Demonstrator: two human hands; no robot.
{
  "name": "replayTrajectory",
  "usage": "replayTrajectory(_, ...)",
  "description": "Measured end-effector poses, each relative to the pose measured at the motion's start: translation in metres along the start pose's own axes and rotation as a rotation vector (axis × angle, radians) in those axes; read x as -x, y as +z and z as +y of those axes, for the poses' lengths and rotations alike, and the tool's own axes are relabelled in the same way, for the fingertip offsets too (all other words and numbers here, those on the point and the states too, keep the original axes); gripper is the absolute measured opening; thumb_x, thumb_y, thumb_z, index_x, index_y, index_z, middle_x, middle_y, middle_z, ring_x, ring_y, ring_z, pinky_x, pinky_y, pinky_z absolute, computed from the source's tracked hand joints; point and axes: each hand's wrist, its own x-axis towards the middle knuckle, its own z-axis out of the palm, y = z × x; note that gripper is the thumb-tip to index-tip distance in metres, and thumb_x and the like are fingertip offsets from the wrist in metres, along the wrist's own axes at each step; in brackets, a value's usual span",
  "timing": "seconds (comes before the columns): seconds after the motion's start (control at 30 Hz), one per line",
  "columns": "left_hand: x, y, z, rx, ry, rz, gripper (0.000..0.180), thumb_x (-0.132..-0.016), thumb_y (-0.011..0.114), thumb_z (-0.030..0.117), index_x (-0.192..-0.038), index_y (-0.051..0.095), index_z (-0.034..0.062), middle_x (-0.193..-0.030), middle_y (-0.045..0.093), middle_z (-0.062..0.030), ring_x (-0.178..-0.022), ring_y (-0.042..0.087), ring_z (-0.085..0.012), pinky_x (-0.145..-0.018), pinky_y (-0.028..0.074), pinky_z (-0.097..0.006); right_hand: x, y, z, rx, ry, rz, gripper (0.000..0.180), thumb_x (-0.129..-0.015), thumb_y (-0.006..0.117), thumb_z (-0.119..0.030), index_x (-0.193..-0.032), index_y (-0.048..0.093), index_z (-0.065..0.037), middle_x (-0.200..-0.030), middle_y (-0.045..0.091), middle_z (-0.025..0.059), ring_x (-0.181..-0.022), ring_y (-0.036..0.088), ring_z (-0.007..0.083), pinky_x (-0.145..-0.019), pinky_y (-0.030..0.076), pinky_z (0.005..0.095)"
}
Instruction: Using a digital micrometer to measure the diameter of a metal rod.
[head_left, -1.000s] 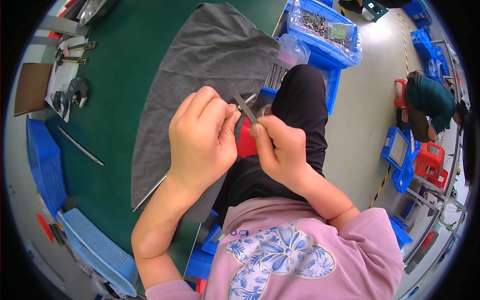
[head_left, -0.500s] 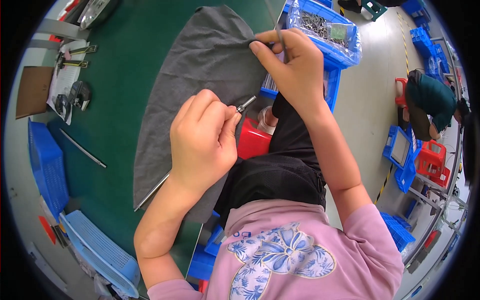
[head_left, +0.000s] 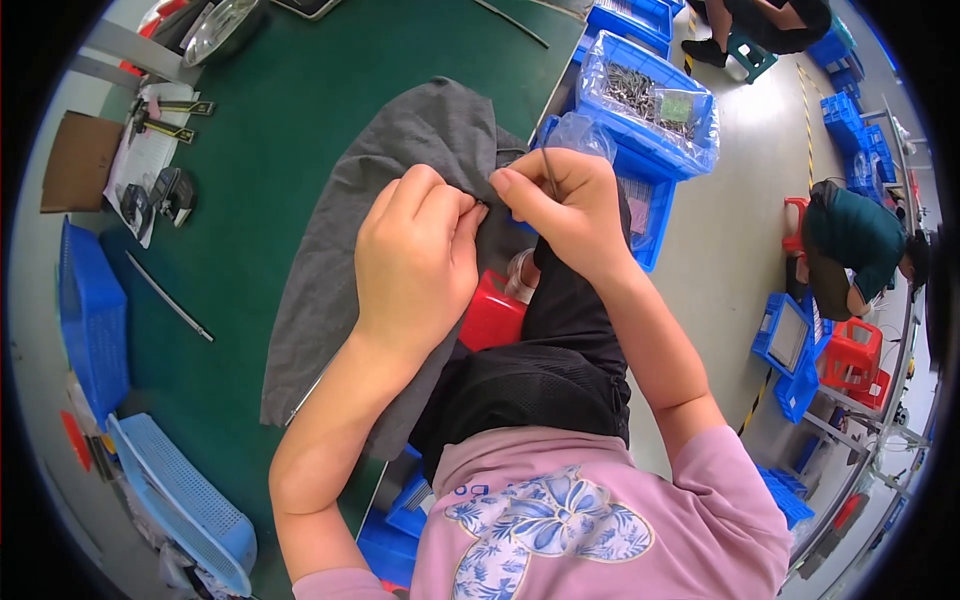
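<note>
A grey cloth point(head_left: 350, 240) lies over the green table point(head_left: 260, 130) and hangs past its edge. Above it, my left hand point(head_left: 415, 255) is closed in a pinch around a slim metal rod point(head_left: 301, 403), whose lower end shows beside my forearm. The rod's upper end sits between my fingertips, mostly hidden. Close by on the right, my right hand point(head_left: 565, 205) is closed, with a thin dark grey stick-like tool point(head_left: 550, 172) between its fingers. Its thumb and index fingertip meet at the cloth; whether they also pinch it is unclear.
A separate metal rod point(head_left: 170, 297) lies left on the table, another thin rod point(head_left: 512, 24) at the far edge. Blue baskets point(head_left: 95, 310) line the left side. Right of the table stands a blue bin point(head_left: 645, 115) of small metal parts. A person point(head_left: 855, 235) bends over farther right.
My right hand has come down and in beside my left, and the raised cloth has dropped with it. The rod's tip, plainly visible before, is now mostly covered. The view has shifted slightly.
</note>
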Motion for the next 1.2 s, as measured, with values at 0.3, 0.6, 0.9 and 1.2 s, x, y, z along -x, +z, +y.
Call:
replayTrajectory(0.3,0.000,0.002,0.002,0.123,-0.076,0.021,0.013,-0.065,0.065,-0.005,-0.068,0.054,0.0002,-0.068,0.049,-0.0076,-0.060,0.051,-0.0251,-0.052,0.040,-0.035,0.010,0.023,0.019,0.040,-0.173,0.247,0.020,-0.075,0.069,-0.001,-0.068,0.050,-0.002,-0.054,0.048,-0.0068,-0.045,0.035,-0.0046,-0.039,0.021,0.0134)
replayTrajectory(0.6,0.000,0.001,-0.001,0.160,-0.072,0.011,0.015,-0.064,0.064,-0.007,-0.066,0.051,0.0004,-0.066,0.047,-0.0076,-0.058,0.049,-0.0249,-0.051,0.038,-0.034,-0.003,0.018,0.013,0.397,-0.326,0.281,0.024,-0.067,0.071,-0.003,-0.063,0.047,-0.005,-0.042,0.037,-0.0007,-0.038,0.035,0.0050,-0.039,0.031,0.0198)
replayTrajectory(0.9,0.002,-0.002,-0.001,0.180,-0.053,0.009,0.017,-0.064,0.065,-0.008,-0.067,0.050,0.0003,-0.066,0.047,-0.0082,-0.057,0.049,-0.0243,-0.050,0.038,-0.033,-0.025,-0.018,0.003,0.338,-0.093,0.330,0.022,-0.075,0.070,-0.016,-0.081,0.055,-0.001,-0.051,0.041,-0.0037,-0.048,0.036,0.0029,-0.044,0.029,0.0206)
replayTrajectory(1.2,0.001,-0.006,-0.001,0.176,-0.059,-0.034,0.012,-0.066,0.064,-0.009,-0.071,0.056,-0.0025,-0.068,0.051,-0.0097,-0.057,0.051,-0.0190,-0.050,0.039,-0.026,0.053,-0.018,-0.009,0.252,0.144,-0.047,0.014,-0.090,0.045,-0.013,-0.085,0.050,-0.001,-0.059,0.047,0.0081,-0.049,0.047,0.0191,-0.048,0.035,0.0283)
